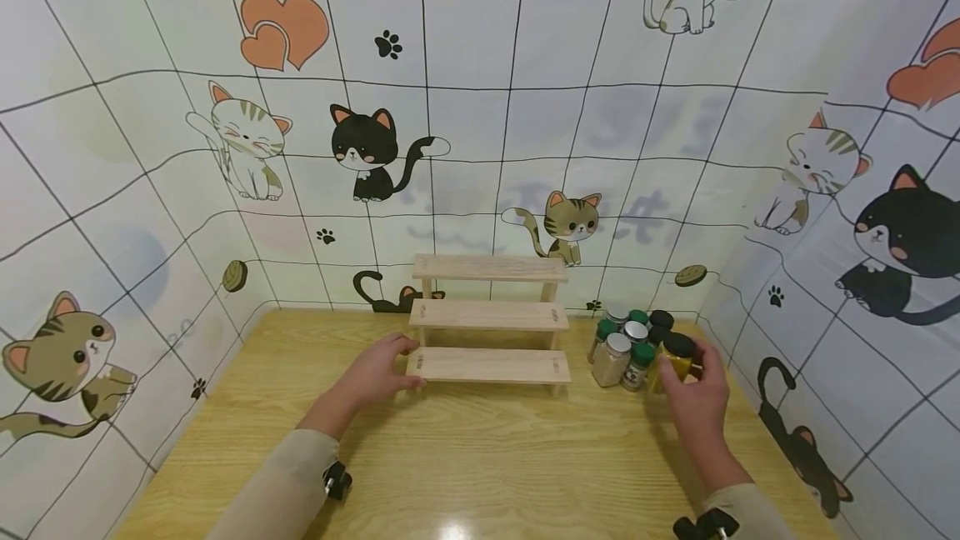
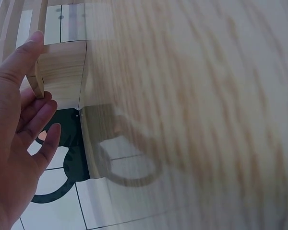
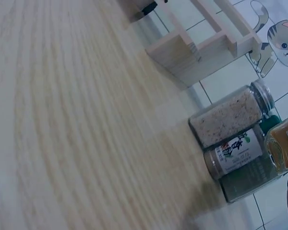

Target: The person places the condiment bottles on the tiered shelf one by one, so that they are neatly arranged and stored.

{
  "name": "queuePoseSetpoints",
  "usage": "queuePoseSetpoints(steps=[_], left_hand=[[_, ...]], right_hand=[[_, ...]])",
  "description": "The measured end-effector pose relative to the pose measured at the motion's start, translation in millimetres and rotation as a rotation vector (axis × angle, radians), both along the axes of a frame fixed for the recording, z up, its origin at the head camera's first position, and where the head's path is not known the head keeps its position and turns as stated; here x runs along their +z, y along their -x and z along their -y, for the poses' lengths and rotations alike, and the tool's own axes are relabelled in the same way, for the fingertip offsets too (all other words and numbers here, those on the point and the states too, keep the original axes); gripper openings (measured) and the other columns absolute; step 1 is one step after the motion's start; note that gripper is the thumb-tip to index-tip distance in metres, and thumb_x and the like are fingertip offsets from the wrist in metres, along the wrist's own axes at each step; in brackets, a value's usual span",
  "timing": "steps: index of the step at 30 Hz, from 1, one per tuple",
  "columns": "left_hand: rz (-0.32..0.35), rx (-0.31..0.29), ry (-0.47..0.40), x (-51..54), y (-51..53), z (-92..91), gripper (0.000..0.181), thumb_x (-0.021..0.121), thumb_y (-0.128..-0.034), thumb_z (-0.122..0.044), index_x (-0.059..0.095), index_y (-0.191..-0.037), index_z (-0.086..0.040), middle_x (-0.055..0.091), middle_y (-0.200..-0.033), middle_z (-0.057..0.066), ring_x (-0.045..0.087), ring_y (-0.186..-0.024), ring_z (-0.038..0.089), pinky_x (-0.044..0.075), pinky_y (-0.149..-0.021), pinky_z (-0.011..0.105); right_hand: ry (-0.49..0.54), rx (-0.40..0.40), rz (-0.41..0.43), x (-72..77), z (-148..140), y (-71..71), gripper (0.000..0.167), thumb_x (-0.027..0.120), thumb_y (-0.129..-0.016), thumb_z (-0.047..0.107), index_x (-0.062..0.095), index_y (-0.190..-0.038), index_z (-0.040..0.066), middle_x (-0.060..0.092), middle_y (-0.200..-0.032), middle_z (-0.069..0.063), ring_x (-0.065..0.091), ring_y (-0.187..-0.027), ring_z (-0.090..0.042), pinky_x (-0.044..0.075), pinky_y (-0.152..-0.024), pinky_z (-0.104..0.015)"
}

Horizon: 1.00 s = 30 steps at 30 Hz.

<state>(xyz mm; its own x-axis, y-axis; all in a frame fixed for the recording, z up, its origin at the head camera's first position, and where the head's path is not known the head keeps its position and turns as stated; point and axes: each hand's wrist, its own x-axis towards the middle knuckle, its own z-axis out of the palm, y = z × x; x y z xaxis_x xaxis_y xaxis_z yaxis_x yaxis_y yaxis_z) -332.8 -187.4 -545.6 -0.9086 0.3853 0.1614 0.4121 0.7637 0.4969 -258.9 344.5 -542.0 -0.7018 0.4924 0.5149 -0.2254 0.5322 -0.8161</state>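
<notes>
A three-step wooden rack (image 1: pixel 491 365) stands near the back of the table. My left hand (image 1: pixel 377 373) grips the left end of its lowest step; in the left wrist view the thumb (image 2: pixel 28 52) lies on one face of the board and fingers curl at the other. On the right, my right hand (image 1: pixel 699 394) holds a spice jar (image 1: pixel 675 361) with a black lid and yellow-brown contents. In the right wrist view that jar (image 3: pixel 285 143) shows its base, lifted beside the other jars; most of the hand is out of that view.
Several spice jars (image 1: pixel 611 361) with silver, green and black lids cluster right of the rack. A pale-grained jar (image 3: pixel 230 117) and a labelled jar (image 3: pixel 237 151) stand at the cluster's front. Cat-print wall covering (image 1: pixel 465 123) borders the wooden table (image 1: pixel 465 457) at back and sides.
</notes>
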Motion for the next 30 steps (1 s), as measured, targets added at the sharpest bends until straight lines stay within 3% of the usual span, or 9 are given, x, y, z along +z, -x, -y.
queuePoseSetpoints(steps=[13,20,30], left_hand=[[-0.005,0.000,0.012,1.1,3.0,-1.1,0.070,0.098,-0.0866,-0.040,0.070,-0.141,-0.006,0.068,-0.130,0.006,0.068,-0.124,0.031,0.055,-0.107,0.054],[0.012,0.005,-0.006,-3.1,2.8,0.6,0.067,0.097,-0.0875,-0.036,0.070,-0.140,-0.006,0.067,-0.128,0.003,0.068,-0.121,0.029,0.056,-0.106,0.053],[0.019,0.009,-0.036,-1.4,-0.4,-1.2,0.067,0.098,-0.0867,-0.037,0.070,-0.140,-0.006,0.067,-0.126,0.001,0.070,-0.118,0.028,0.058,-0.101,0.053]], right_hand=[[-0.006,0.080,-0.083,30.6,25,18.0,0.050,0.080,-0.100,0.006,0.063,-0.147,0.007,0.064,-0.132,0.000,0.056,-0.107,-0.013,0.048,-0.084,-0.015],[0.066,0.175,-0.068,46.6,45,24.8,0.050,0.080,-0.101,0.010,0.062,-0.148,0.012,0.062,-0.128,0.005,0.059,-0.108,-0.013,0.052,-0.079,-0.011],[0.067,0.250,-0.081,65.0,67,43.0,0.053,0.081,-0.101,0.008,0.062,-0.150,0.010,0.064,-0.129,-0.001,0.060,-0.108,-0.011,0.051,-0.080,-0.014]])
